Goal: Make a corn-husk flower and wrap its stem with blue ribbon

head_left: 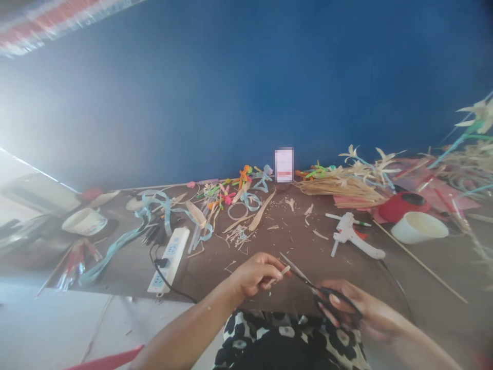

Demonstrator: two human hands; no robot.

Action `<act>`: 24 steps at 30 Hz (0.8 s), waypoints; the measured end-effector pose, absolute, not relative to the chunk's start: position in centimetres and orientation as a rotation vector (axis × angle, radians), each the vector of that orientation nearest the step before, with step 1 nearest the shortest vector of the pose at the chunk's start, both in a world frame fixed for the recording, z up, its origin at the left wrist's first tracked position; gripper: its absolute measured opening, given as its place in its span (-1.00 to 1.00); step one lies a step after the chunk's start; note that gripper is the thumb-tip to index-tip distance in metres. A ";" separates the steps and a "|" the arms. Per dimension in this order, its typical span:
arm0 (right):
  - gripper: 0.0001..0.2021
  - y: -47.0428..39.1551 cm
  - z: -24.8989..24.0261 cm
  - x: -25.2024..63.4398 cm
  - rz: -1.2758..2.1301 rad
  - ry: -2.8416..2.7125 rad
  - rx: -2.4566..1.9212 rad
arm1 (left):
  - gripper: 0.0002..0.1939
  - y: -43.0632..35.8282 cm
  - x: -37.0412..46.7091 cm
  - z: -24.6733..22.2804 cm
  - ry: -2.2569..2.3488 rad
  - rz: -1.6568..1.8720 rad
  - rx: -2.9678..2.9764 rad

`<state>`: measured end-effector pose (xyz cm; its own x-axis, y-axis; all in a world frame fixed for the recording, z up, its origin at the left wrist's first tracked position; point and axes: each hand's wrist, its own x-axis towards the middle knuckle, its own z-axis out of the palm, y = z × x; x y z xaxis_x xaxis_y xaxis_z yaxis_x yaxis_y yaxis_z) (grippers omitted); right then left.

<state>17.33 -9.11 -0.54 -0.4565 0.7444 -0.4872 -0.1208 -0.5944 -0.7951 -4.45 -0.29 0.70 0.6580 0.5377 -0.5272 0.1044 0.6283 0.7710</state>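
Between the fingertips of my left hand point(259, 273) is a small strip of pale dried husk point(284, 270), pinched close to the scissor blades. My right hand point(352, 303) grips a pair of black-handled scissors point(306, 281), fingers through the loops. The blades point up and to the left, beside the strip; whether they touch it I cannot tell. Pale scraps point(241, 234) and a longer dried husk piece point(262, 211) lie on the dark table beyond my hands. A white glue gun point(352, 236) rests to the right.
On the left are a white power strip point(171, 259), light-blue ribbon point(111, 257) and a white cup point(84, 222). Colourful pipe-cleaner figures point(244, 177) lie at the back. To the right stand a white cup point(419, 227), a red object point(402, 205) and pale husk flowers point(381, 162). A thin stick point(419, 262) lies diagonally.
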 end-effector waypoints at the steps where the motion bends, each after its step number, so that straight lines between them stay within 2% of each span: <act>1: -0.56 -8.9 -0.2 17.7 2.109 -1.023 -1.173 | -0.78 -0.1 -4.6 0.9 0.836 0.248 0.901; 9: -0.66 -7.3 1.5 18.7 2.121 -1.305 -1.174 | -0.82 0.8 -5.2 1.8 0.806 0.139 0.920; 19: -0.66 -6.3 2.0 19.2 2.161 -1.370 -1.195 | -0.84 1.3 -5.4 2.9 0.767 0.021 0.972; 24: -0.74 -6.0 1.7 19.5 2.138 -1.384 -1.180 | -0.84 1.4 -5.5 2.9 0.746 0.002 0.938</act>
<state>19.47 -6.01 1.68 -0.6011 0.6529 -0.4610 0.1533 -0.4719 -0.8682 -5.50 1.43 2.86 0.7538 0.3117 -0.5785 0.3078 0.6103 0.7299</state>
